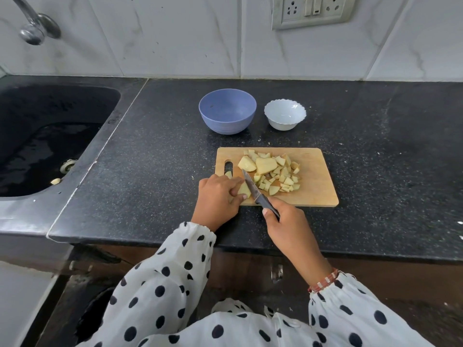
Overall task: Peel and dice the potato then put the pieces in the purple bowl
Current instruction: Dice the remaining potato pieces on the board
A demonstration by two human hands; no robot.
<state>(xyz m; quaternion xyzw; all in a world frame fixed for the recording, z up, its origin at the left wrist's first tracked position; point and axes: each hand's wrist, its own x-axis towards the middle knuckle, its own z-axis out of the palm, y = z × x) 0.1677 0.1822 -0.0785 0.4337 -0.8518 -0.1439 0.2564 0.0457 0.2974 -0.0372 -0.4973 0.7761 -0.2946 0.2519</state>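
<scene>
A wooden cutting board (315, 181) lies on the black counter. On it sit two larger peeled potato chunks (265, 165) and a pile of several diced pieces (283, 179). At the board's near left corner my left hand (216, 196) pinches a potato piece (245, 190). My right hand (288, 221) grips the dark handle of a knife (251, 187), whose blade lies against that piece, tip pointing away from me. The purple bowl (227, 113) stands empty behind the board.
A white scalloped bowl (285, 115) stands right of the purple one. A dark sink (45, 139) with water and a tap (32, 23) lies to the left. A wall socket (313, 11) sits above. The counter's front edge runs just under my wrists.
</scene>
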